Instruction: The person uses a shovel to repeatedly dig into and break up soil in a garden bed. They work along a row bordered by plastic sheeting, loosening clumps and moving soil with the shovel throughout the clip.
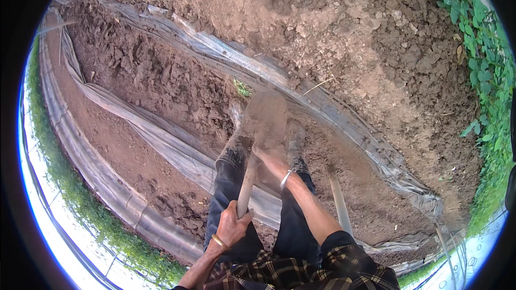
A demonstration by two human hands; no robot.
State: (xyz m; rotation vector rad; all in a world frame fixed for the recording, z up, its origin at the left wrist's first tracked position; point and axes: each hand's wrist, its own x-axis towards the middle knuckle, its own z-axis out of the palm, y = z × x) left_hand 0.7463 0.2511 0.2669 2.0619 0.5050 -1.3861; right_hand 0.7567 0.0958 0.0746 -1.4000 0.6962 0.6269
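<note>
My left hand (233, 222), a gold-coloured bangle at its wrist, is shut round the lower part of the wooden handle of a shovel. Farther up, my right hand (266, 156) grips the same handle close to the blade; a silver-coloured bangle is on that wrist, and its fingers are blurred. The shovel blade (267, 110), coated or loaded with brown soil, lies over the space between my muddy boots and is blurred too. Grey plastic sheeting (258, 68) runs slantwise just beyond the blade. Dark trousers cover my legs.
A pale wooden pole (340, 205) stands right of my legs. More crumpled sheeting (161, 139) crosses the soil at left and passes behind my legs. Clods of loose soil (133, 56) lie between the sheets. Green leafy plants (483, 76) border the right edge; a small grass tuft (242, 88) grows near the blade.
</note>
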